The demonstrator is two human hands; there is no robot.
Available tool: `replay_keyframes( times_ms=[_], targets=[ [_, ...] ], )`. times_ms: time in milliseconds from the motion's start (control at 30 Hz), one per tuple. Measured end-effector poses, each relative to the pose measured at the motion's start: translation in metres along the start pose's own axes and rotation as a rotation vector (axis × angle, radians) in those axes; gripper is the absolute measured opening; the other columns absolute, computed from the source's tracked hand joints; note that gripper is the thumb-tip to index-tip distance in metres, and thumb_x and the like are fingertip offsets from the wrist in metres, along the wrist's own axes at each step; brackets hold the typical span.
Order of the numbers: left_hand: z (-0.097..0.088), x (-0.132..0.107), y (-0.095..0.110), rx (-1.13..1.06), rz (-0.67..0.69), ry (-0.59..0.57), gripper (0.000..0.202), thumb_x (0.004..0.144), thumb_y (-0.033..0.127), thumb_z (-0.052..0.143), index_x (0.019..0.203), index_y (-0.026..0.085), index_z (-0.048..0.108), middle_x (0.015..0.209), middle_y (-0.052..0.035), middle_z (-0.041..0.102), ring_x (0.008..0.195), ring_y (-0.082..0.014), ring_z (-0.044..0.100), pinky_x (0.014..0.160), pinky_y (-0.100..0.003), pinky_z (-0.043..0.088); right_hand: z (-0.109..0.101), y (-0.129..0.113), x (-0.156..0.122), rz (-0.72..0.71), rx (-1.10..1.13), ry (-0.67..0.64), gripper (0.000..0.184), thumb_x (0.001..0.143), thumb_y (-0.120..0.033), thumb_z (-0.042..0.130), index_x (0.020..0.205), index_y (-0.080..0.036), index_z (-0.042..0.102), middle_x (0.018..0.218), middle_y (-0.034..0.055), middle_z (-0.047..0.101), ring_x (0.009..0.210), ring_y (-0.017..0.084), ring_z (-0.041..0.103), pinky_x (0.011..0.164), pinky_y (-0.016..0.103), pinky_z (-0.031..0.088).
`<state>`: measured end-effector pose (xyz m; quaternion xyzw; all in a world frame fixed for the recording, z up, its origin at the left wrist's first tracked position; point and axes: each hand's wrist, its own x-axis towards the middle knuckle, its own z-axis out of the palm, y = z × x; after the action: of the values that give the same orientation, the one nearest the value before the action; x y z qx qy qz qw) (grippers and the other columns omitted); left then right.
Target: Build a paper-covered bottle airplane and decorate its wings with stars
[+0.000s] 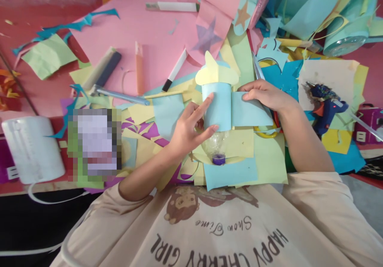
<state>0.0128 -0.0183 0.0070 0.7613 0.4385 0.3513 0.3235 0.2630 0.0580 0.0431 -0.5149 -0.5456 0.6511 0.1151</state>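
Observation:
A clear plastic bottle with a purple cap lies with its cap toward me. Light blue paper wraps its body, and a pale yellow scalloped paper piece sits at the far end. My left hand grips the wrapped bottle from the left, index finger and thumb resting on the blue paper. With thumb over the top edge, my right hand pinches a flat light blue paper piece beside the bottle's right side. Whether that piece joins the wrap, I cannot tell.
On the right, a blue glue gun rests on white paper. Yellow-handled scissors lie partly beneath my right hand. Markers, paper scraps, a pixelated phone-like object and a white device spread leftward.

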Motion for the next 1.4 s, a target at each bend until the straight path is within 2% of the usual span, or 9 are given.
replay_keyframes(
  times_ms=[233,733,1000,1100,1200,1300,1400],
  targets=[
    [-0.001,0.001,0.001,-0.002,0.007,-0.002,0.061,0.092,0.050,0.057,0.146,0.028,0.041,0.084,0.0020,0.043,0.063,-0.0073,0.044,0.060,-0.021,0.053,0.000,0.000,0.001,-0.032,-0.045,0.005,0.015,0.078,-0.024,0.056,0.064,-0.019,0.059,0.057,-0.0023,0.051,0.051,0.010,0.047,0.047,0.023,0.035],
    [0.000,0.001,0.001,0.009,-0.009,-0.008,0.061,0.091,0.051,0.057,0.146,0.029,0.041,0.082,0.0016,0.045,0.062,-0.0080,0.044,0.056,-0.019,0.051,-0.001,0.006,0.004,-0.027,-0.019,0.018,0.013,0.080,-0.026,0.059,0.069,-0.020,0.064,0.057,-0.0026,0.055,0.054,0.012,0.051,0.048,0.024,0.037],
    [0.000,0.001,0.001,-0.006,-0.002,-0.010,0.061,0.092,0.049,0.058,0.147,0.030,0.040,0.083,0.0025,0.042,0.062,-0.0070,0.044,0.060,-0.020,0.052,0.002,0.007,0.006,-0.024,-0.028,0.008,0.014,0.081,-0.027,0.059,0.071,-0.020,0.064,0.059,-0.0027,0.056,0.055,0.012,0.052,0.049,0.024,0.037],
    [0.000,0.001,0.001,0.006,-0.008,-0.026,0.062,0.092,0.052,0.055,0.147,0.029,0.039,0.083,0.0018,0.043,0.064,-0.0080,0.044,0.059,-0.021,0.052,0.001,0.002,0.005,-0.118,-0.047,0.043,0.013,0.081,-0.022,0.059,0.069,-0.019,0.063,0.065,-0.0029,0.059,0.060,0.010,0.053,0.054,0.023,0.039],
    [0.000,0.001,0.000,0.023,0.004,-0.027,0.062,0.092,0.053,0.054,0.147,0.029,0.039,0.083,0.0011,0.044,0.065,-0.0092,0.044,0.059,-0.022,0.050,-0.011,-0.004,-0.006,-0.195,-0.011,0.150,0.005,0.082,-0.018,0.061,0.081,-0.018,0.066,0.079,-0.0019,0.066,0.072,0.008,0.058,0.066,0.021,0.042],
    [0.000,0.001,-0.001,0.029,0.012,-0.016,0.061,0.092,0.054,0.053,0.146,0.028,0.041,0.083,0.0005,0.046,0.065,-0.0099,0.043,0.059,-0.022,0.048,-0.029,-0.013,-0.027,-0.011,0.136,0.244,0.019,0.092,-0.018,0.048,0.098,-0.018,0.066,0.077,0.0009,0.070,0.070,0.010,0.064,0.064,0.024,0.043],
    [0.002,0.000,-0.002,0.020,-0.009,-0.011,0.061,0.092,0.056,0.053,0.146,0.029,0.041,0.084,-0.0005,0.049,0.066,-0.0107,0.043,0.059,-0.023,0.049,-0.037,-0.018,-0.045,0.135,0.358,0.379,0.033,0.095,-0.019,0.034,0.097,-0.016,0.067,0.064,0.0039,0.068,0.054,0.011,0.061,0.053,0.027,0.040]
  ],
)
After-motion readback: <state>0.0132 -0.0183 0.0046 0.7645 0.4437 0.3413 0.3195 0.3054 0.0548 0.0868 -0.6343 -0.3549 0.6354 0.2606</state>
